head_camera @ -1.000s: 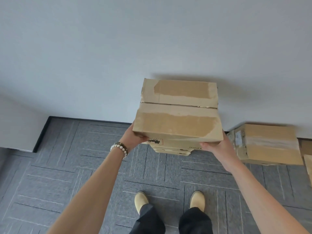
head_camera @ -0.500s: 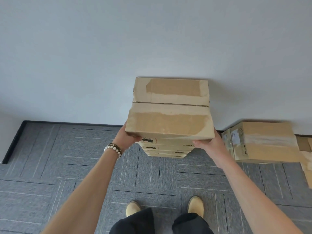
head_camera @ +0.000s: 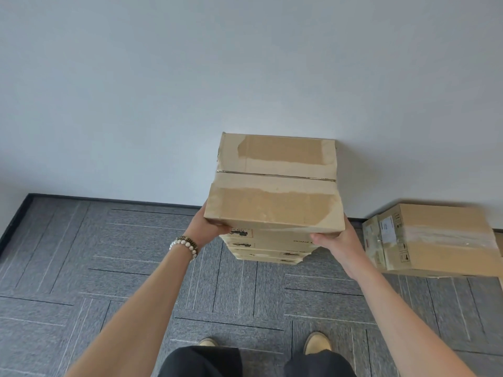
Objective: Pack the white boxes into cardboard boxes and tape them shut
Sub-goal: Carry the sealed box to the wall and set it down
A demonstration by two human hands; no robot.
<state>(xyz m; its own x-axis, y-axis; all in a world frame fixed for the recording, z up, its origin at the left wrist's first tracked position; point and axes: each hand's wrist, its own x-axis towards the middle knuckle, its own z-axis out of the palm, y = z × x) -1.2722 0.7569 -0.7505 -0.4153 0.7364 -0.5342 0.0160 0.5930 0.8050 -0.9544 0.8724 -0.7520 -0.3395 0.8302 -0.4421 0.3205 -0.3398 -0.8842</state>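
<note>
Top box: a brown cardboard box with a taped centre seam [head_camera: 275,186] sits on top of a stack of similar brown cardboard boxes [head_camera: 269,247] against the far white wall [head_camera: 190,77].
Left hand: the left hand [head_camera: 209,227] grips the top box's near left corner, a beaded bracelet [head_camera: 185,244] on its wrist.
Right hand: the right hand [head_camera: 336,242] grips the near right corner, fingers curled under the edge.
Right side: another taped brown cardboard box [head_camera: 435,240] lies on the grey carpet floor [head_camera: 109,268], near the wall.
</note>
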